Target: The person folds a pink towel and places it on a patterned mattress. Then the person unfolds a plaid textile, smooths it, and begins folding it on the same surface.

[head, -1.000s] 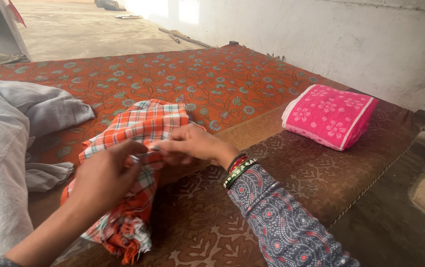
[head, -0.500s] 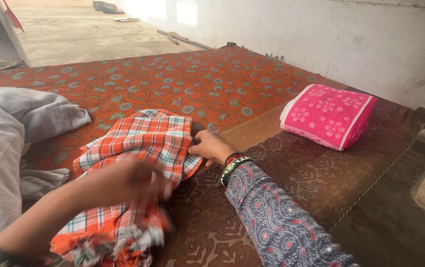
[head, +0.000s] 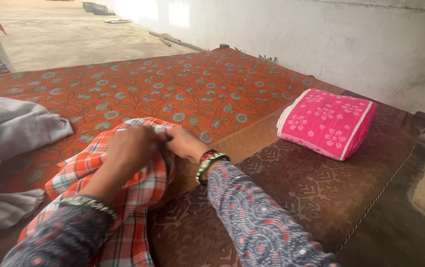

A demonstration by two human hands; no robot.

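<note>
Both your left hand and right hand pinch the checked cloth; keep its edges aligned near the bed's front edge.

The checked cloth runs off the bottom edge.

Orange, pink and brown cloths on a bed

An orange, white and green checked cloth lay under the left hand and right hand, both arms in dark grey-blue sleeves dotted white with red spots; red, green and black bangles ringed the right wrist. At 12 o'clock spread an orange bedsheet with teal flowers and green vines. At 3 o'clock sat a bright pink folded towel with paler pink flowers and white stripes, on a brown leaf-patterned cover. At 9 o'clock was plain pale grey fabric.
</note>
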